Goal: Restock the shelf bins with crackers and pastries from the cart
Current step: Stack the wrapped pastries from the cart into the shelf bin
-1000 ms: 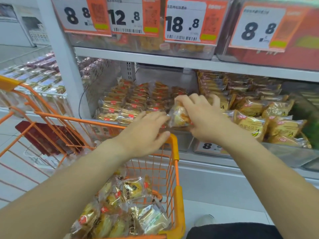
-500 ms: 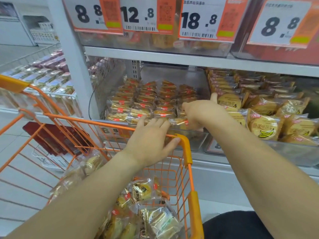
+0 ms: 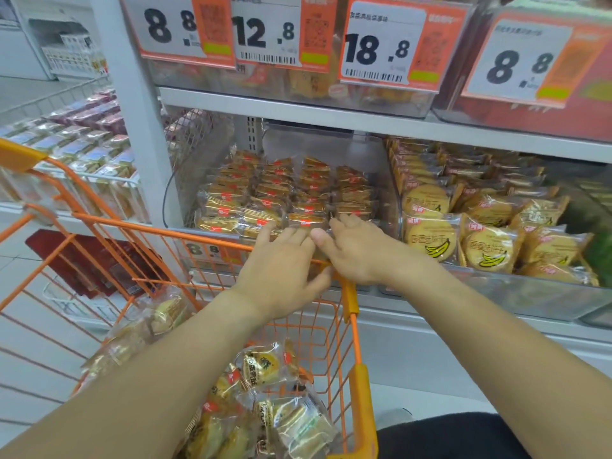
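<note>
Supermarket shelving filled the view, grey metal shelves above a pale tiled floor. Nearest the camera, an orange wire cart (image 3: 351, 306) stood against the shelf, with wrapped pastries (image 3: 265, 366) heaped in its bottom. Both forearms reached out over the cart's front rim. The left hand (image 3: 281, 270) lay flat with its fingers straight, their tips reaching the front row of packets in the clear bin (image 3: 390, 180) on the lower shelf. The right hand (image 3: 357, 250) sat just beside it, thumb touching the left fingers, its own fingers extended and resting on the same front row; neither hand gripped anything. That bin held neat rows of small golden cracker packets (image 3: 284, 193) with red labels, nearly to its front edge. In the next bin to the right lay round banana-print biscuit packs (image 3: 486, 250). Farther up, orange-and-white price tags (image 3: 384, 44) hung along the upper shelf, reading 8.8, 12.8, 18.8 and 8.8.
</note>
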